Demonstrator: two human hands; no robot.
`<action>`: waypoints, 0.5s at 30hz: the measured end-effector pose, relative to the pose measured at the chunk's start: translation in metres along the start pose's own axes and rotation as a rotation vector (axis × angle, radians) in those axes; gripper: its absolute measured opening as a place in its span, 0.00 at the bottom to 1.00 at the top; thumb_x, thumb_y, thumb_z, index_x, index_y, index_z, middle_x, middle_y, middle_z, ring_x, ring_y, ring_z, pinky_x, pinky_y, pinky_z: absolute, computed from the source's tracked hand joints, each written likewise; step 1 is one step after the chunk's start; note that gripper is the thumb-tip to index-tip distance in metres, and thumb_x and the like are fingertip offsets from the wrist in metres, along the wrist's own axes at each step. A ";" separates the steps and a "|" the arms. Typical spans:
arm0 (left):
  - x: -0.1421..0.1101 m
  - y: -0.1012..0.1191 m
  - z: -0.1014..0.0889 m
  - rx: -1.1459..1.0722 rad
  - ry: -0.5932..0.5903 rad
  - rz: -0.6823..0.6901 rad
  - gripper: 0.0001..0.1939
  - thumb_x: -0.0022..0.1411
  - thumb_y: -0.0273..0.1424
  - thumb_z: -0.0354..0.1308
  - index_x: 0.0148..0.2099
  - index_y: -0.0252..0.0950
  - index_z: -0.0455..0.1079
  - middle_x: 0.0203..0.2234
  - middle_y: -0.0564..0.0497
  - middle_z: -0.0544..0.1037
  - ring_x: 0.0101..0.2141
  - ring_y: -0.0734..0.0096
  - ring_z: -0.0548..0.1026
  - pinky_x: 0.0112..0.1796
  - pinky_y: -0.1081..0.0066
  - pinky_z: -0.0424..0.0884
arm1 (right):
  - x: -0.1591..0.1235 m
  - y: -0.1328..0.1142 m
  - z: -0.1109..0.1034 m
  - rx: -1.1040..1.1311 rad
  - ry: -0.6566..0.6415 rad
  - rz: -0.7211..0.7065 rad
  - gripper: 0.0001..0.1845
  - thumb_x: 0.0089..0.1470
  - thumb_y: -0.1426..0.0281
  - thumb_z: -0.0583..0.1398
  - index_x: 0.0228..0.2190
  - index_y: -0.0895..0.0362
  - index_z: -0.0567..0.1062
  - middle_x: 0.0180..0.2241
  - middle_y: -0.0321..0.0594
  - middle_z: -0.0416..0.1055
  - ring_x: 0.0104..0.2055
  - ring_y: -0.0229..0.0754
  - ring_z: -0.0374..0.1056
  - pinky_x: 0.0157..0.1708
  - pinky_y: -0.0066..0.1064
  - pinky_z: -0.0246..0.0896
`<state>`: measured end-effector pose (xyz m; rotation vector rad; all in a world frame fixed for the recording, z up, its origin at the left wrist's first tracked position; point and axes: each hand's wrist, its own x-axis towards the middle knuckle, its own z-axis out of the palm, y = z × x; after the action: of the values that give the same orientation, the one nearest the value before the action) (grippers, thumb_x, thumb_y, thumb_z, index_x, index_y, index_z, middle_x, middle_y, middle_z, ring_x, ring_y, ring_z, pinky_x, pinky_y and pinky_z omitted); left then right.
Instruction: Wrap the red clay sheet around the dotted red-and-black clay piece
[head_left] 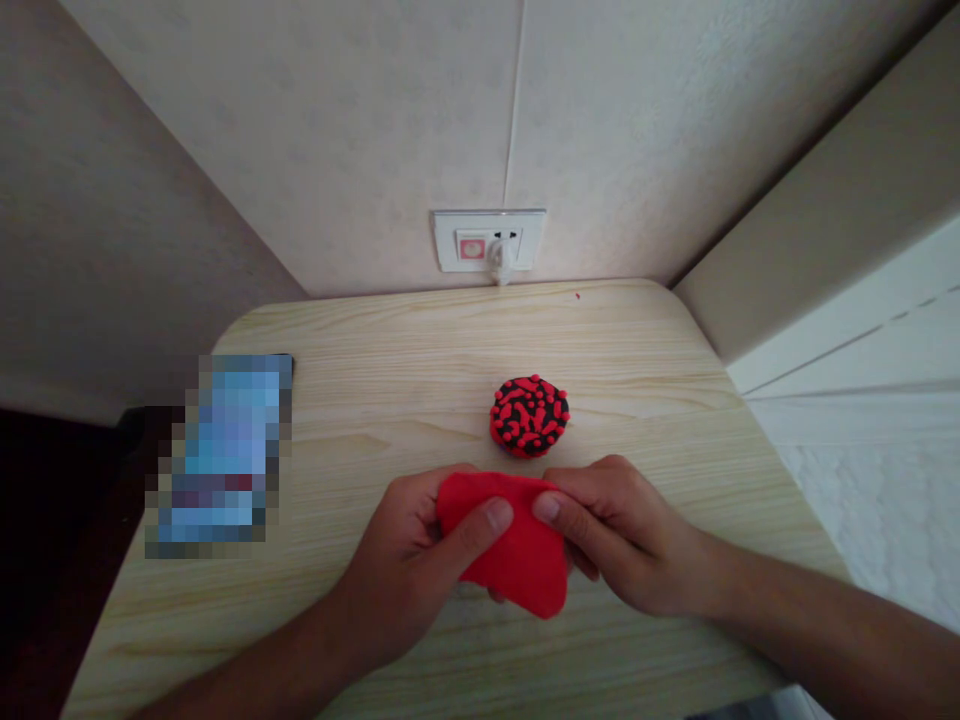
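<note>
A thin, flattened red sheet of what looks like modelling clay [517, 560] is held up between my two hands, low over the table. My left hand [420, 560] grips its left side, thumb on top and fingers underneath. On the upper right edge, my right hand [630, 535] pinches the sheet between thumb and forefinger. Just beyond the hands lies a small round black and red piece [529, 416], with red blobs and dots over its black top and a red side below.
A light wood-grain table [375, 380] stands against the wall. On its left lies a flat device with a blurred-out screen [229, 440]. The wall socket [489, 242] behind the table has a clear plug in it. A white quilted surface [885, 500] lies to the right.
</note>
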<state>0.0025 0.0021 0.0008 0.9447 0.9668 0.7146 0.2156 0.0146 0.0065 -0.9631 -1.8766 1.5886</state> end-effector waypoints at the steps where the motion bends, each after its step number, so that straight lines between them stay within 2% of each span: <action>1: 0.000 0.000 0.000 -0.020 -0.008 -0.005 0.14 0.65 0.39 0.62 0.39 0.32 0.78 0.24 0.48 0.82 0.23 0.68 0.78 0.24 0.72 0.75 | 0.000 0.000 0.000 0.011 0.003 0.012 0.23 0.72 0.62 0.52 0.26 0.58 0.69 0.19 0.31 0.64 0.19 0.30 0.57 0.20 0.21 0.53; 5: 0.001 0.001 0.001 -0.040 -0.002 0.019 0.11 0.65 0.37 0.64 0.39 0.32 0.78 0.22 0.49 0.82 0.22 0.70 0.78 0.24 0.74 0.75 | 0.001 0.001 0.001 0.169 -0.026 0.069 0.24 0.70 0.56 0.53 0.31 0.60 0.75 0.21 0.34 0.68 0.21 0.32 0.59 0.20 0.23 0.53; 9: 0.002 0.001 0.002 0.033 0.055 0.087 0.12 0.66 0.37 0.63 0.35 0.33 0.77 0.22 0.51 0.80 0.22 0.72 0.77 0.25 0.75 0.75 | 0.005 0.001 0.004 0.390 -0.068 0.099 0.19 0.63 0.54 0.62 0.39 0.60 0.77 0.28 0.37 0.75 0.24 0.33 0.62 0.22 0.24 0.55; 15: 0.002 -0.002 0.001 0.091 0.032 0.102 0.09 0.64 0.36 0.64 0.39 0.34 0.78 0.27 0.50 0.82 0.27 0.69 0.79 0.30 0.73 0.76 | 0.003 0.005 0.005 0.290 0.047 0.079 0.12 0.61 0.62 0.65 0.34 0.60 0.78 0.29 0.39 0.77 0.25 0.35 0.64 0.24 0.26 0.57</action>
<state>0.0043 0.0029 -0.0016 1.0709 0.9917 0.7786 0.2110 0.0143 0.0008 -0.9455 -1.5393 1.8074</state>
